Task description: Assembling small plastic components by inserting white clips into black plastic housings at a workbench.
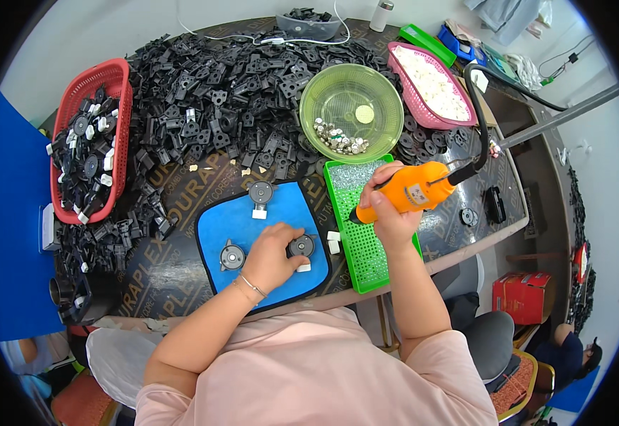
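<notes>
Dark patterned table [160,266], black parts [238,92] heaped at back, white wall [132,28] beyond. Right hand [395,221] grips orange electric screwdriver [416,190] over green tray [372,272]; left hand [272,257] pinches black round part [302,245] on blue mat [217,222], partly covering it. Bit indistinct.

3 parts [260,192] lie on the mat [217,221], left of the tray [373,263].

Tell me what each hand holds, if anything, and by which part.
The right hand holds an orange, black-tipped power tool by its front body. The left hand touches the rim of a round black plastic part; whether it grips, I cannot tell.
</notes>
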The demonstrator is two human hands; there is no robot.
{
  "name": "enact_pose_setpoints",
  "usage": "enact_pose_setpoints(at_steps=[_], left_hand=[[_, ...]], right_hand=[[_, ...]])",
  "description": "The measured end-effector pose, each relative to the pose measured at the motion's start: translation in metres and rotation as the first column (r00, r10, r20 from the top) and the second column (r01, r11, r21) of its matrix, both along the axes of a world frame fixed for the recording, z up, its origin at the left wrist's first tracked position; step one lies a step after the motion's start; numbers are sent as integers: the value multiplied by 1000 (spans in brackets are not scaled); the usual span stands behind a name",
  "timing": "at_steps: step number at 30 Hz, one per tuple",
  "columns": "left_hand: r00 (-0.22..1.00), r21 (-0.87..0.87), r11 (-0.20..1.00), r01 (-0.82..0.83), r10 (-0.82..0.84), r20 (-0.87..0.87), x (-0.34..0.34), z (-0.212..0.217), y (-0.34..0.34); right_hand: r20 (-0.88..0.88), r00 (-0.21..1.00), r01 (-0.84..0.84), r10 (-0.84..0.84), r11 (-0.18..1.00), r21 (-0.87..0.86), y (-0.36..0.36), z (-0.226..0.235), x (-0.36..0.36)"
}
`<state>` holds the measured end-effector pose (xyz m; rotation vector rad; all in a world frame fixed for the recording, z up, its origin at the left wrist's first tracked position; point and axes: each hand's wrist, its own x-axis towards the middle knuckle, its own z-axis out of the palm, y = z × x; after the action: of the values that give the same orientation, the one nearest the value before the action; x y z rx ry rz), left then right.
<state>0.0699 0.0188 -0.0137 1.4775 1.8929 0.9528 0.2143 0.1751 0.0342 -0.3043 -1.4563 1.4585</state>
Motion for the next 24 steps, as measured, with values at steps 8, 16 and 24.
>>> enact_pose_setpoints(at_steps=[8,16,24], left_hand=[[1000,12,1000,-20,21,-17,2,-1,-1],[999,20,1000,-22,23,-25,1,-2,0],[1000,24,1000,-14,14,-11,-1,-2,-2]], right_hand=[[19,999,26,-28,995,99,-3,-1,3],[37,997,61,-64,995,73,-4,0,2],[-105,988,-106,116,989,102,-35,40,-6]])
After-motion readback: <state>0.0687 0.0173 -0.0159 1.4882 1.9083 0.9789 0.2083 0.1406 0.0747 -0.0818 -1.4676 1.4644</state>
